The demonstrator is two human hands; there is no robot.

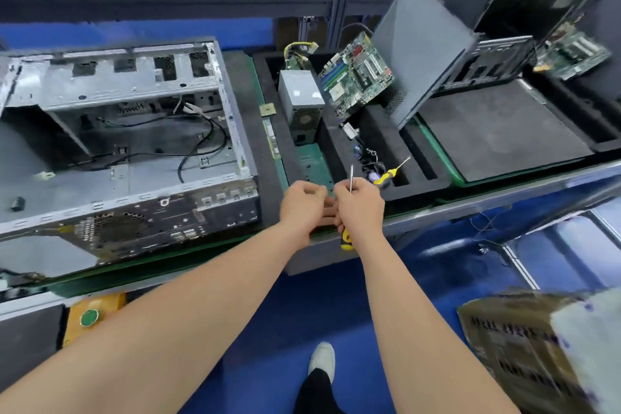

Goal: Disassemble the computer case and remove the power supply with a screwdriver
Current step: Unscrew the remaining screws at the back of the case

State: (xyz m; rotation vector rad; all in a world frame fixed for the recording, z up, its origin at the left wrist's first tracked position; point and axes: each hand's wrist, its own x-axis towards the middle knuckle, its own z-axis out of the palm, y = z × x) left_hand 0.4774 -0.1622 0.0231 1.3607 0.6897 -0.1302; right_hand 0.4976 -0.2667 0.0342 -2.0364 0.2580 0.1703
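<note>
Right hand (pixel 361 208) grips the screwdriver (pixel 351 178), shaft upward, just right of the case (pixel 127 144). Left hand (pixel 302 208) is curled against it; whether it holds anything I cannot tell. Power supply (pixel 300 101) stands out, right of the case. Advise setting the tool down securely, tip away from the fingers.

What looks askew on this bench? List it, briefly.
The circuit board sits tilted on edge in the black foam tray, beside the power supply. A gray panel leans at a slant right of it. Neither lies flat.
</note>
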